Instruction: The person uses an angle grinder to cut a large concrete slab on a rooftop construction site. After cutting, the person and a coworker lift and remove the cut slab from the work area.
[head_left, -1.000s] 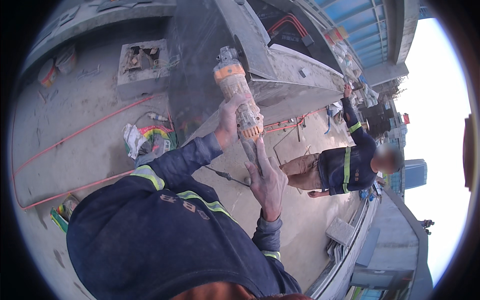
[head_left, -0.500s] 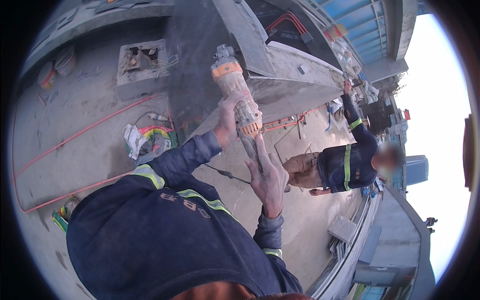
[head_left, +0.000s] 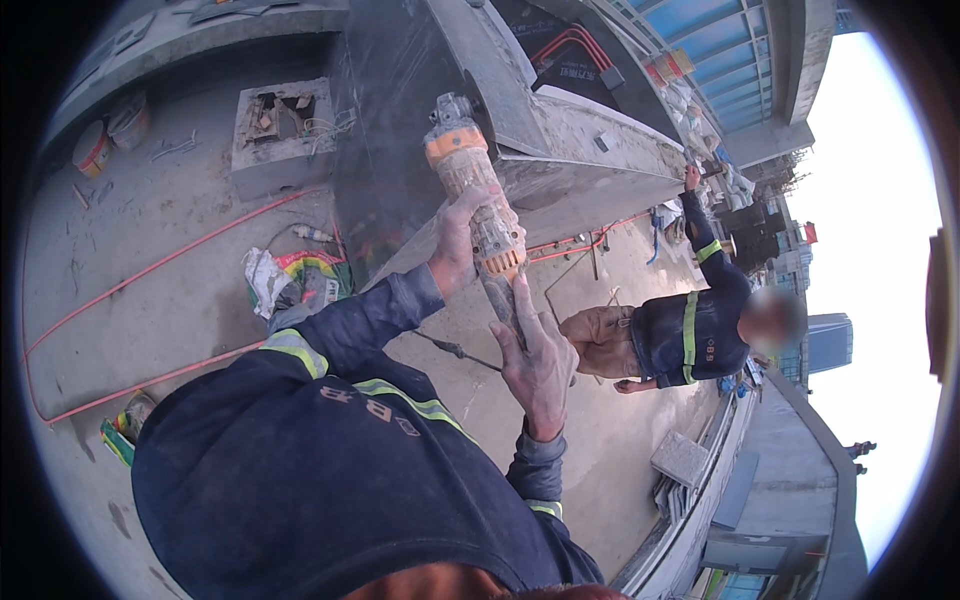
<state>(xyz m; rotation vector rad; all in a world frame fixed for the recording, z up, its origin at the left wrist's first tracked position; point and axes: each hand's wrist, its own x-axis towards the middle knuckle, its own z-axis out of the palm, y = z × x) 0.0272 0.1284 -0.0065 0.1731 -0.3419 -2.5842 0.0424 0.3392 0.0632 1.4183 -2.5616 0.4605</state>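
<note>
I hold a dust-caked orange angle grinder [head_left: 468, 165] with both hands. My left hand [head_left: 463, 235] wraps round the middle of its body, while my right hand [head_left: 538, 365] grips the narrower rear end, with a finger stretched along it. The grinder's head, with a dark disc partly hidden, is at the edge of a grey slab ledge [head_left: 505, 125]. Hazy grey dust lies over the dark surface left of it. A dark cord [head_left: 450, 348] runs from near my right hand.
A co-worker [head_left: 690, 335] stands at right, one arm raised to the ledge. Around are red hoses [head_left: 190, 240], sacks [head_left: 300, 285], buckets [head_left: 93, 150], a concrete block [head_left: 280, 130] with a broken opening and stacked slabs [head_left: 680, 460].
The grinder and my hands shift very slightly, up and back down. The co-worker moves slightly, bent leg included. The haze beside the grinder looks a little thinner than half a second ago.
</note>
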